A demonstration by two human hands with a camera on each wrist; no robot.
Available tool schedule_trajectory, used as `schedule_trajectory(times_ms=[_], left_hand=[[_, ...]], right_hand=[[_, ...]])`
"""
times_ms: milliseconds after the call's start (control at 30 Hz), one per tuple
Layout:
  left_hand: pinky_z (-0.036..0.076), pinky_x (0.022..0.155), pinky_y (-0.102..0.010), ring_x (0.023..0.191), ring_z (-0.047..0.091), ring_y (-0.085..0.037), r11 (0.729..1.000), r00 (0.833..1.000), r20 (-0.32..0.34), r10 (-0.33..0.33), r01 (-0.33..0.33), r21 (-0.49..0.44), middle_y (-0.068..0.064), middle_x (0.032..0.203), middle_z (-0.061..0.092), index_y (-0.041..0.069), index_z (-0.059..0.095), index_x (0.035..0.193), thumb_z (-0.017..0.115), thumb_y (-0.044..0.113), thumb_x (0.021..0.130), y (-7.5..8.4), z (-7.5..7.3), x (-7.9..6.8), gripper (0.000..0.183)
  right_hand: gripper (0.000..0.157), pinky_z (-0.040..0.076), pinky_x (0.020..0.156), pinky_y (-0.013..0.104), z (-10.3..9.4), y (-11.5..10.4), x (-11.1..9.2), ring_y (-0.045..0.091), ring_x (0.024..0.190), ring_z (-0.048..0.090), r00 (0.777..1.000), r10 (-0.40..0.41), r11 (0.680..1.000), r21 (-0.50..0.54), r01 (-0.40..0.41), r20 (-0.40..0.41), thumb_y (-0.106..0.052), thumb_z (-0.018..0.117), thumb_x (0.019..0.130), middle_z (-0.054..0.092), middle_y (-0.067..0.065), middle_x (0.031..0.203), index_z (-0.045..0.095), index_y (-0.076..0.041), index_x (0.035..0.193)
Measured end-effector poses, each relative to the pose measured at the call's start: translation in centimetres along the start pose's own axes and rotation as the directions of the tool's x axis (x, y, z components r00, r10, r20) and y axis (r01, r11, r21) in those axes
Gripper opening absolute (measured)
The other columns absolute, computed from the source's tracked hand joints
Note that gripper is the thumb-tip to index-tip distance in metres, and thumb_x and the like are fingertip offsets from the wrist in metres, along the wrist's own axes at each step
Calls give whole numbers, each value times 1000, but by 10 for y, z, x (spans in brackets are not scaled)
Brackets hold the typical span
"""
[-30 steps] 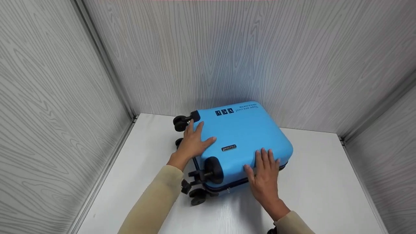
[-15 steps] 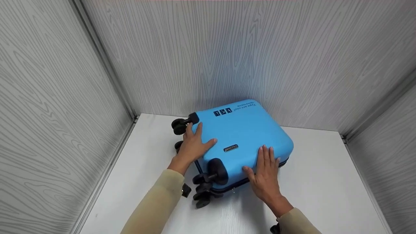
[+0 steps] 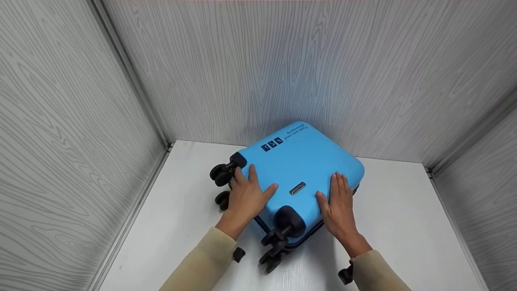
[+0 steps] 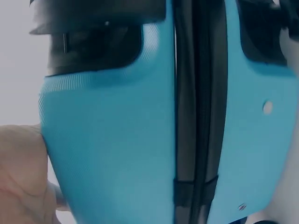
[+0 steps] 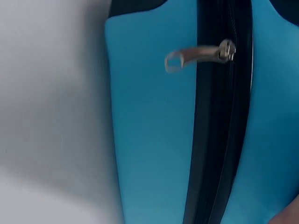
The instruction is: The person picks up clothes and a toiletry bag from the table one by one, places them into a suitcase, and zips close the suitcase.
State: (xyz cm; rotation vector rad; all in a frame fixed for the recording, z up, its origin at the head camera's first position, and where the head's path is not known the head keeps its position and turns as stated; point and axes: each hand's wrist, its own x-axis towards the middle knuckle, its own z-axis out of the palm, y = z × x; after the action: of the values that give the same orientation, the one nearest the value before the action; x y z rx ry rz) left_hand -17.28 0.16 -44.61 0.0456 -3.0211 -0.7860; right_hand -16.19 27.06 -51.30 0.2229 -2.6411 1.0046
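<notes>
A light blue hard-shell suitcase (image 3: 311, 157) lies flat on the white surface, its black wheels (image 3: 221, 173) pointing left and toward me. My left hand (image 3: 247, 198) rests on its wheeled end, thumb spread over the top face and fingers near the far wheel. On the near right edge, my right hand (image 3: 340, 206) lies with straight fingers across the top face. The left wrist view shows the wheeled end with a black zipper band (image 4: 201, 116) between the two shells. A metal zipper pull (image 5: 201, 54) hangs out in the right wrist view.
A grey wood-grain wall (image 3: 258, 72) rises right behind the suitcase. Side walls (image 3: 52, 141) stand to the left and right of the white surface (image 3: 404, 226). Small black devices (image 3: 346, 275) are strapped at both wrists.
The suitcase has turned counterclockwise: its near wheeled corner moved right and toward me, its far corner left. Both hands moved along with it, the left one toward me and slightly right.
</notes>
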Motion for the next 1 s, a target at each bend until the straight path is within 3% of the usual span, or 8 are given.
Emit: schedule_trajectory(times_ms=[167,467,733,1000], left_hand=[[18,128,-63,162,5,-48,997,997,37,63,-65,35,-33,171,14,-6,26,164,61,66,99,4,-8,4,103],[7,127,-68,163,-3,-43,991,989,102,111,-117,60,-28,174,6,-3,20,167,58,74,96,-13,-19,35,112],[22,127,-61,160,18,-44,990,989,109,104,-113,79,-29,172,17,2,21,168,57,72,97,-30,-28,65,105],[28,124,-61,154,27,-46,992,989,113,92,-100,72,-31,168,23,2,19,168,57,74,96,-26,-27,63,109]], right_hand=[[73,10,127,67,1,-10,-8,44,163,7,999,41,999,35,-40,-8,-34,51,111,17,25,174,23,5,165],[73,20,123,70,7,-36,-42,49,161,7,1000,0,999,51,0,7,-31,57,110,14,28,173,25,6,164],[74,19,122,71,10,-47,-55,50,161,4,999,-1,997,73,-3,52,-31,56,110,9,27,175,22,3,166],[78,18,121,72,7,-38,-52,46,162,-2,998,-20,992,127,13,60,-28,57,110,3,24,176,14,1,168]])
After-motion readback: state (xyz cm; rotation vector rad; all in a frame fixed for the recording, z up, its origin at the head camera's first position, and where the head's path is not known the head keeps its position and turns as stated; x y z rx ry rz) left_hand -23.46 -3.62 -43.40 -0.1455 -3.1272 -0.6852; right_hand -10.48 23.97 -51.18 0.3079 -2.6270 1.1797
